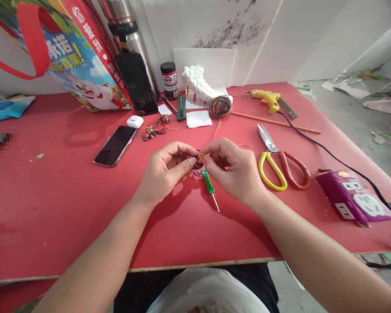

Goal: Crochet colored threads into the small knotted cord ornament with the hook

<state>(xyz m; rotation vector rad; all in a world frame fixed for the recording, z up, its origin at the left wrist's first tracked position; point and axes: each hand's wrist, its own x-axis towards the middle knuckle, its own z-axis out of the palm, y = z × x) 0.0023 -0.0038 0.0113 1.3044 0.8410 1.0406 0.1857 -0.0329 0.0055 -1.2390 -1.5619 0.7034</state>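
Note:
Between my two hands, near the middle of the red table, is a small piece of multicoloured crochet (198, 161). My left hand (169, 169) pinches its left side between thumb and fingers. At its right edge, the thumb and fingertips of my right hand (233, 167) are closed on it. Just below lies a crochet hook with a green handle (208, 181), its metal tip pointing toward me. An orange strand runs from the piece up to a variegated yarn ball (220, 105).
Scissors (273, 161) and a purple power socket (355, 195) lie right. A yellow glue gun (265, 100) and thin stick (276, 122) are behind. Left are a phone (115, 146), white earphone case (135, 121) and small crochet piece (152, 132). A bag (84, 65) stands back left.

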